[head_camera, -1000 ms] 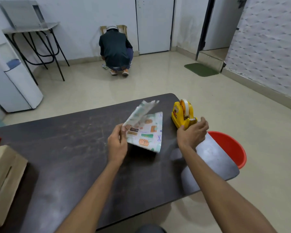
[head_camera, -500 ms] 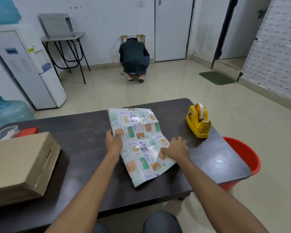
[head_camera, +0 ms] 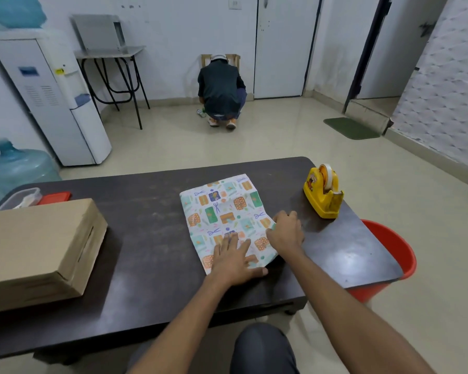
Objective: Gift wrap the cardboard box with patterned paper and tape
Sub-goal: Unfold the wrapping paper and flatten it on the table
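A folded sheet of patterned paper [head_camera: 222, 211] lies flat on the dark table [head_camera: 146, 238], right of centre. My left hand [head_camera: 234, 259] presses flat on its near end, fingers spread. My right hand [head_camera: 285, 230] rests on the paper's right edge with fingers curled; whether it pinches the edge I cannot tell. The brown cardboard box [head_camera: 35, 249] sits at the table's left end, well apart from the paper. A yellow tape dispenser [head_camera: 323, 194] stands at the table's right, beyond my right hand.
A red bucket [head_camera: 389, 252] stands on the floor by the table's right end. A clear tub with a red lid [head_camera: 30, 198] sits behind the box. A water dispenser [head_camera: 52, 98] and a crouching person [head_camera: 222, 90] are across the room.
The paper went from lifted to spread flat on the table. My right hand left the tape dispenser for the paper's right edge. My left hand moved from the left edge onto the near end.
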